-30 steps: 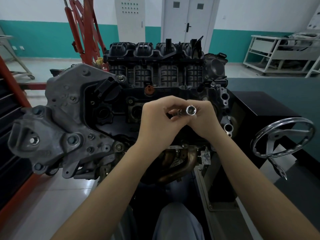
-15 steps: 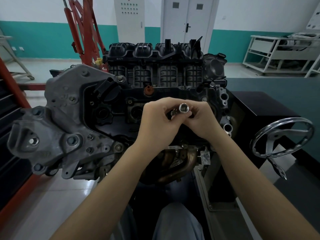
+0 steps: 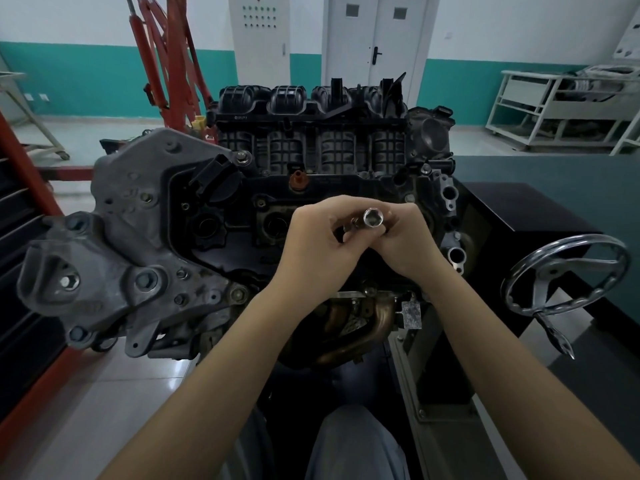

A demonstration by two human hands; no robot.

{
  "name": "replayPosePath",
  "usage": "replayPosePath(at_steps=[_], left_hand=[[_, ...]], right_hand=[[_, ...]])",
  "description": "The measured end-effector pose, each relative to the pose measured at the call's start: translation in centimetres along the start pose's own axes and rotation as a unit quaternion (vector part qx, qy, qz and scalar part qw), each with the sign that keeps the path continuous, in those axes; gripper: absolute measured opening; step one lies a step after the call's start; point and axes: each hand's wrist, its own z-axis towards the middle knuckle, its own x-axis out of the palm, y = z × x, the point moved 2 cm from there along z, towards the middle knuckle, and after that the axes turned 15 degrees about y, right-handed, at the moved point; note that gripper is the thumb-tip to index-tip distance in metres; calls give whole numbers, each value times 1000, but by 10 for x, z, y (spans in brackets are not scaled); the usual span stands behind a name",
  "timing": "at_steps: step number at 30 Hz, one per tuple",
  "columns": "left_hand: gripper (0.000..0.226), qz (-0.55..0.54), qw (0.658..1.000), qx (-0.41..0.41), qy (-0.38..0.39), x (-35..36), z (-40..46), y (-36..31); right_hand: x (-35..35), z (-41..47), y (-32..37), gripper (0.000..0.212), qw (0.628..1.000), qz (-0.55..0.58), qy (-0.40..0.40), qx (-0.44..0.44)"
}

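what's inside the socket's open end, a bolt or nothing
Empty. The socket faces the camera, pinched between the left hand and right hand, and its hollow shows only bare shiny walls.

The socket [image 3: 372, 217] is bright polished metal with a mirror-like rim, and the handwheel [image 3: 544, 289] shows the same smooth, chromed finish. The engine bracket [image 3: 138, 237] is grey cast metal, matt and grainy with dull stains, whereas the intake manifold [image 3: 311, 140] behind it is black moulded plastic, matt and ribbed; the exhaust manifold [image 3: 382, 320] is bare metal with a brownish, tarnished sheen. The hoist frame [image 3: 166, 64] carries glossy red paint, the floor tiles [image 3: 104, 393] are smooth and reflective, and the trousers [image 3: 356, 448] are plain grey cloth.
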Motion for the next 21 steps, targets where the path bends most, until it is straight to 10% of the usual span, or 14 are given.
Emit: replayPosePath(at_steps=[21], left_hand=[[21,55,998,5,-34,-1,1,-8]], right_hand=[[-1,0,0,33,1000,-20,-2,-19]])
